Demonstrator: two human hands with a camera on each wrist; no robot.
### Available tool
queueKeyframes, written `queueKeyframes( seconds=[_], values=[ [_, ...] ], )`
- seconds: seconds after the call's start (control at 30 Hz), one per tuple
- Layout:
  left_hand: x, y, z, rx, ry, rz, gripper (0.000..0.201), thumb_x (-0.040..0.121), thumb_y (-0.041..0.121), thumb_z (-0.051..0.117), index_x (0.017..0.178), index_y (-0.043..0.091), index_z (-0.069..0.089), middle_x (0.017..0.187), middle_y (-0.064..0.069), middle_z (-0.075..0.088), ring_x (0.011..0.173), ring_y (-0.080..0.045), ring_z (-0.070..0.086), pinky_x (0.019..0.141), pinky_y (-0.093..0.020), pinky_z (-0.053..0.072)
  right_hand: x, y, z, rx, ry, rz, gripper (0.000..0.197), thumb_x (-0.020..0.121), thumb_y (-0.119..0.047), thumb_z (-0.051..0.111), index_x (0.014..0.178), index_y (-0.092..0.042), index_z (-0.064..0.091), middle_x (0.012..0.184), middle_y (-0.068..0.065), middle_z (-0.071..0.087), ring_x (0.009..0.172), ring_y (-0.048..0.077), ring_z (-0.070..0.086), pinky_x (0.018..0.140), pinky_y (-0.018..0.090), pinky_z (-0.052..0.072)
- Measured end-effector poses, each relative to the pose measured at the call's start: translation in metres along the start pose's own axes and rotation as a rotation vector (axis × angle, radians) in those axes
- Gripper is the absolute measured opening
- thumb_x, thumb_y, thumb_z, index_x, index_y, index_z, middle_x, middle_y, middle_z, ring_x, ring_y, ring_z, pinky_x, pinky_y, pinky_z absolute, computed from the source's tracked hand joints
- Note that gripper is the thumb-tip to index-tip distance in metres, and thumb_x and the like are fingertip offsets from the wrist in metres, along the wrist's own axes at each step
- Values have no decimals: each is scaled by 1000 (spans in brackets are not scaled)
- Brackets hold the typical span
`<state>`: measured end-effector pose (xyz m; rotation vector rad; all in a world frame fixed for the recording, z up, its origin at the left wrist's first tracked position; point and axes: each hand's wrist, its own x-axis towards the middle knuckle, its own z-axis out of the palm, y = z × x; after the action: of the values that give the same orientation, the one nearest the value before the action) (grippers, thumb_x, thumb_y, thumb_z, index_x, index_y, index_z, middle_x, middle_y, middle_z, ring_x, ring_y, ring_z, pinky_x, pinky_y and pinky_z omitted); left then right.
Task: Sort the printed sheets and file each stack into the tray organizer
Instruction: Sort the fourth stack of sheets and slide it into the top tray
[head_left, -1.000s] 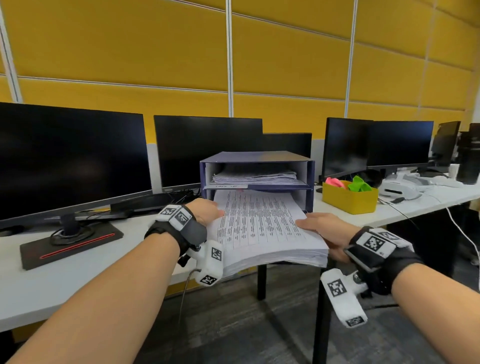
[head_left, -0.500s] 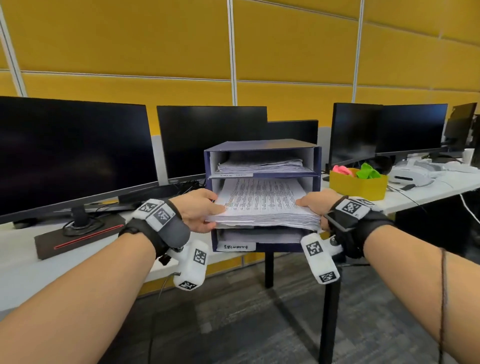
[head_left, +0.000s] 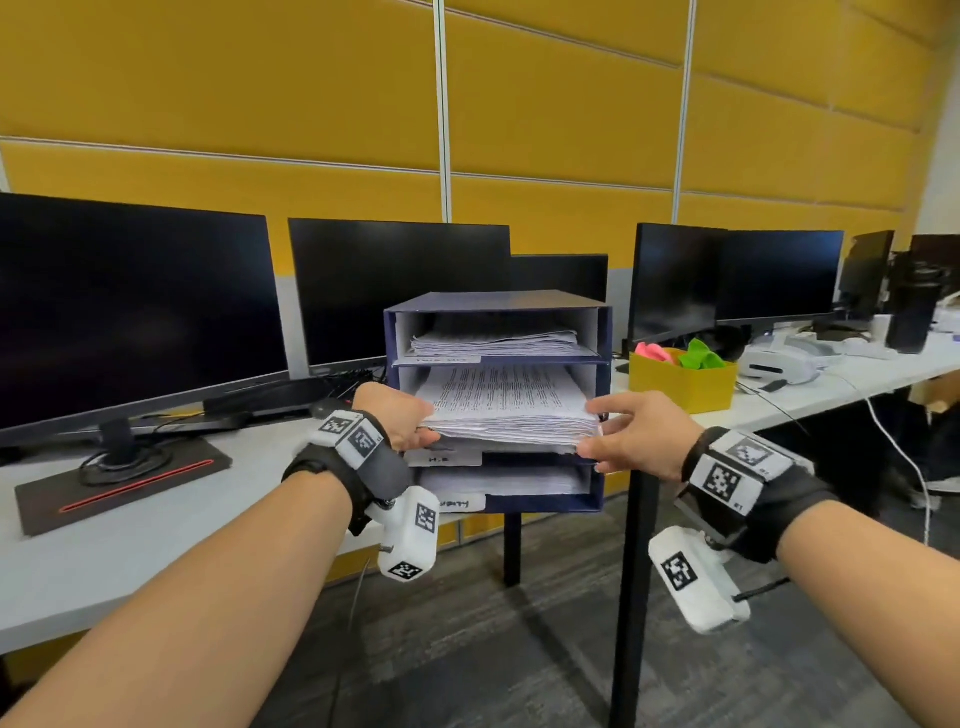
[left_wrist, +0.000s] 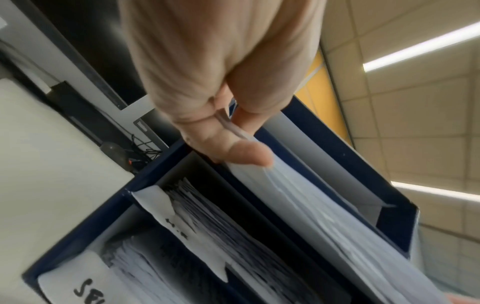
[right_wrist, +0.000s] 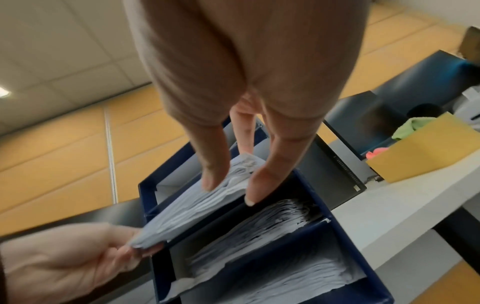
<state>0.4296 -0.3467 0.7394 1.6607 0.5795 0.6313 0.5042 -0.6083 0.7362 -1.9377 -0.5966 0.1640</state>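
Printed stack (head_left: 506, 410) enters the tray organizer (head_left: 602, 395): left hand (head_left: 402, 421) pinches it, right hand's (head_left: 639, 436) straight fingers push.

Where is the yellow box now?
In the head view, the yellow box stands on the white desk, right of the tray organizer, before a dark monitor.

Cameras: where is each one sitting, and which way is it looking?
Head: worn on the head, facing forward and down at the tray organizer; both forearms, left hand and right hand show.
Left wrist: on the left wrist, looking along the left hand, which pinches the paper stack.
Right wrist: on the right wrist, looking along the right hand, fingers straight at the stack; the left hand also shows.
Shared: both wrist views show the stack entering the middle shelf.
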Motion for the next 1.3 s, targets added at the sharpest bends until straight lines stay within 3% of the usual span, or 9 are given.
queueKeyframes(
  seconds=[0.1,0.17,0.23,0.33,0.6,0.73,0.93,1.03,1.3],
  values=[
    [6,-3,-1,0,19,63,21,81,21,72,85,4,59,71,-5,69,76,-29,70,73,-37,60,7,3,7,-70,116,-46,46,73,0,77,117,-4,63,97,15,58,59,21,63,52,16,55],
    [7,-9,-6,61,-17,101,49,61,34,84,93,1,67,88,-10,71,90,-34,70,84,-43,58,14,5,11,-121,199,-66,41,73,-4,79,112,-4,67,96,15,65,67,25,68,63,22,58],
    [6,-12,-12,229,-79,152,73,51,29,91,113,1,65,107,-13,68,99,-29,67,91,-42,55,19,6,15,-180,248,-77,40,73,-8,80,111,-7,69,97,12,68,75,23,69,73,26,57],
    [-3,-9,-18,505,-50,262,61,65,12,86,121,6,63,115,-9,65,105,-24,62,98,-34,49,21,5,16,-234,273,-85,39,76,-11,78,114,-8,68,98,8,68,76,17,64,73,22,50],
    [0,1,-5,573,96,346,44,73,12,81,115,14,69,116,-8,66,107,-24,61,96,-28,47,34,3,16,-214,304,-51,34,81,-8,72,114,-6,66,99,9,67,74,23,70,69,23,54],
    [1,7,4,613,101,364,50,73,12,82,120,12,65,125,-9,60,113,-25,59,93,-24,46,48,0,19,-264,285,-35,40,80,-12,72,118,-5,64,112,13,66,92,28,69,88,38,55],
    [7,12,14,763,59,359,54,75,17,81,124,6,61,130,-13,54,115,-27,58,94,-26,48,56,-11,22,-467,219,-44,53,83,-23,70,128,1,55,122,15,62,106,28,63,94,35,50],
    [10,13,20,827,25,349,48,84,17,73,128,4,59,129,-18,55,110,-32,60,91,-38,53,62,-11,24,-549,206,-10,38,86,-20,65,116,1,61,111,17,66,93,30,65,87,37,54],
    [21,11,25,959,-60,315,36,93,13,59,129,10,56,123,-17,61,110,-32,60,92,-36,50,78,-10,28,-653,170,64,16,91,-18,53,101,-6,58,91,11,62,80,28,60,67,29,48]
  ],
)
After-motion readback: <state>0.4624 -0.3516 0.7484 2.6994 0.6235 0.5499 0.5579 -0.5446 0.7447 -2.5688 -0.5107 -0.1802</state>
